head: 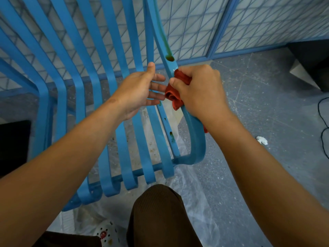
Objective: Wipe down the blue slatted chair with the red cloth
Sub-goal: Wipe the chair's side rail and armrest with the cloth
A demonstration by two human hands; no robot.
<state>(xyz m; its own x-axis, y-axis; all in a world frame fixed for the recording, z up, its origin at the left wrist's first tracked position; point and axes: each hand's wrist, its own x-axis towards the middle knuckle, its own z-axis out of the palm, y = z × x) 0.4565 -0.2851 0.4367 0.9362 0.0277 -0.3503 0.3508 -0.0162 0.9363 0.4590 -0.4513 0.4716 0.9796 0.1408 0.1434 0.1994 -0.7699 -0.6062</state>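
Most of the view is filled by the blue slatted chair (74, 72), its curved slats sweeping down from the back to the seat's front edge. Its outer right rail (195, 138) carries greenish stains around small holes, which is likely why work centres there. Bunched against that rail, the red cloth (173, 97) is gripped in the right hand (197, 90), fingers curled around it. Just beside, the left hand (138, 88) hovers with fingers spread and straight, seemingly ready to steady a slat.

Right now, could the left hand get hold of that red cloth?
Probably yes: the left hand is open, its fingertips right beside the red cloth the right hand grips, with nothing between them.
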